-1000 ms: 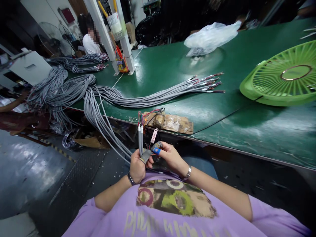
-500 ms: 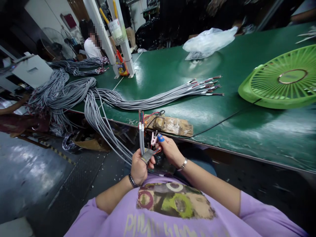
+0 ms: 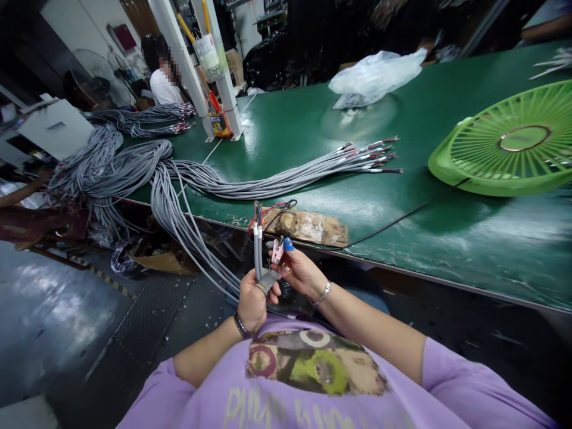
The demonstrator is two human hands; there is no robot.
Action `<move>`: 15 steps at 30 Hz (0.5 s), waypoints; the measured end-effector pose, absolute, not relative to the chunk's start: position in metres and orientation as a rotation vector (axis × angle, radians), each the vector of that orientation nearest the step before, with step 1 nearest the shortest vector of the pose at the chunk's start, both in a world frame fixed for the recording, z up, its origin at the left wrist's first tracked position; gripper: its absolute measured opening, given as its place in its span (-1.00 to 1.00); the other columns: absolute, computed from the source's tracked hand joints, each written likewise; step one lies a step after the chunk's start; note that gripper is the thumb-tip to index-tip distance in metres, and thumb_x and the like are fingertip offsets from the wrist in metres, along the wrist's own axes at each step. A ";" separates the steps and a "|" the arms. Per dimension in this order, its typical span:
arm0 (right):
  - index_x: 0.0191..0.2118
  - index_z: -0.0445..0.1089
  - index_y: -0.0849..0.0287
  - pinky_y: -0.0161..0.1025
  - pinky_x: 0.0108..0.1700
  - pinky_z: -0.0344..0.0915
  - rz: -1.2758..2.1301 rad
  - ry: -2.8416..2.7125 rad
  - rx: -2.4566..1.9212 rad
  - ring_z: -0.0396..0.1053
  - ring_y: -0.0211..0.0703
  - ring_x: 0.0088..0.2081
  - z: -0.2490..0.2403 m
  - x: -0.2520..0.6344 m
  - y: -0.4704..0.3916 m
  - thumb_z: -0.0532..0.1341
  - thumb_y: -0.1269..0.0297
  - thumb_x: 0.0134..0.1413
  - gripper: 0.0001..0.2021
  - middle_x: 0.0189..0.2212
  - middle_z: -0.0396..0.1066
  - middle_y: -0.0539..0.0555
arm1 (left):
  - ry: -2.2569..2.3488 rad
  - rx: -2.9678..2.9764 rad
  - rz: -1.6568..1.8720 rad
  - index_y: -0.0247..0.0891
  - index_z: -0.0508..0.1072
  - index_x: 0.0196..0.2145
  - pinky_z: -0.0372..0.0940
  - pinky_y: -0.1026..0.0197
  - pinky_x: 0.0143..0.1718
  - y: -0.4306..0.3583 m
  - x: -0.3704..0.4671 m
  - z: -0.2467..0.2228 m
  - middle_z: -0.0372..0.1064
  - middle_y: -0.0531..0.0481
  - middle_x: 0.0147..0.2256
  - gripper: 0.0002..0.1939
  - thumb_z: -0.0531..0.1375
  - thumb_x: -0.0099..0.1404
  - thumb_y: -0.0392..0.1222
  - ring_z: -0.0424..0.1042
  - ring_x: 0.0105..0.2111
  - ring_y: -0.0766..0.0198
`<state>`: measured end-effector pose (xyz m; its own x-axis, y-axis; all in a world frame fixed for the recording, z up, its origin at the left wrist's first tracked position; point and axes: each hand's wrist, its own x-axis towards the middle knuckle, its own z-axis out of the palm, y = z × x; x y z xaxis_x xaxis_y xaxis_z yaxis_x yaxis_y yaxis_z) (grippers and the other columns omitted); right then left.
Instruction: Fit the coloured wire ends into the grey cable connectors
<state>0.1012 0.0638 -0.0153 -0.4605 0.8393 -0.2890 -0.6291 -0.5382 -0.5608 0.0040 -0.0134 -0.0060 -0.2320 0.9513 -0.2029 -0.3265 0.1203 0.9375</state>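
Observation:
My left hand (image 3: 252, 302) is closed around grey cables (image 3: 258, 253) standing upright, their stripped ends showing coloured wires at the top. A dark grey strip (image 3: 267, 280) lies across the cables at my fingers, and thin coloured wires (image 3: 282, 273) stick out to its right. Close by, my right hand (image 3: 305, 273) has a blue cover on one fingertip. Its fingers are bent in beside a pale pink clip (image 3: 277, 251) near the table edge. What those fingers pinch is hidden.
On the green table (image 3: 286, 131) lies a long bundle of grey cables (image 3: 277, 185). A worn wooden block (image 3: 319, 228) sits at the edge, a green fan (image 3: 504, 143) at right, and a plastic bag (image 3: 378, 77) behind. A person (image 3: 164, 83) is at the far left.
My right hand has shifted slightly left, closer to the pink clip and the wire ends. My left hand still holds the cables in nearly the same place.

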 end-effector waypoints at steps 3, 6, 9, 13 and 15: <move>-0.42 0.43 0.19 -0.33 -0.49 0.23 2.100 -0.468 -0.647 0.27 -0.28 -0.54 -0.016 0.102 0.062 0.28 -0.12 -0.10 -0.59 -0.55 0.41 0.02 | 1.237 0.720 1.409 -0.29 0.36 -0.51 0.03 0.42 -0.75 -0.015 0.003 -0.005 0.33 0.11 -0.69 -0.81 0.25 0.07 -0.12 0.17 -0.78 0.47; -0.41 0.41 0.18 -0.33 -0.47 0.25 2.147 -0.441 -0.616 0.28 -0.29 -0.53 -0.016 0.106 0.061 0.21 -0.15 -0.03 -0.58 -0.52 0.43 0.02 | 1.238 0.731 1.402 -0.29 0.35 -0.54 0.02 0.42 -0.76 -0.020 0.001 -0.003 0.33 0.11 -0.70 -0.78 0.25 0.08 -0.10 0.17 -0.79 0.47; -0.38 0.42 0.19 -0.34 -0.44 0.26 2.208 -0.447 -0.586 0.30 -0.30 -0.51 -0.016 0.111 0.060 0.17 -0.15 0.02 -0.57 -0.48 0.44 0.04 | 1.238 0.721 1.411 -0.29 0.35 -0.53 0.02 0.42 -0.77 -0.024 -0.001 -0.002 0.33 0.11 -0.70 -0.78 0.26 0.07 -0.10 0.17 -0.79 0.47; -0.35 0.43 0.19 -0.34 -0.44 0.26 2.213 -0.500 -0.559 0.29 -0.32 -0.51 -0.016 0.114 0.061 0.23 -0.03 0.01 -0.66 -0.43 0.46 0.04 | 1.215 0.695 1.460 -0.28 0.36 -0.51 0.01 0.42 -0.77 -0.023 -0.002 0.000 0.34 0.11 -0.69 -0.81 0.26 0.05 -0.13 0.18 -0.78 0.47; -0.36 0.44 0.20 -0.36 -0.44 0.25 2.170 -0.538 -0.555 0.29 -0.32 -0.50 -0.015 0.114 0.062 0.27 0.05 0.00 -0.73 -0.45 0.45 0.03 | 1.210 0.676 1.472 -0.28 0.36 -0.50 0.02 0.43 -0.77 -0.021 -0.001 0.002 0.34 0.12 -0.69 -0.81 0.26 0.06 -0.12 0.18 -0.78 0.47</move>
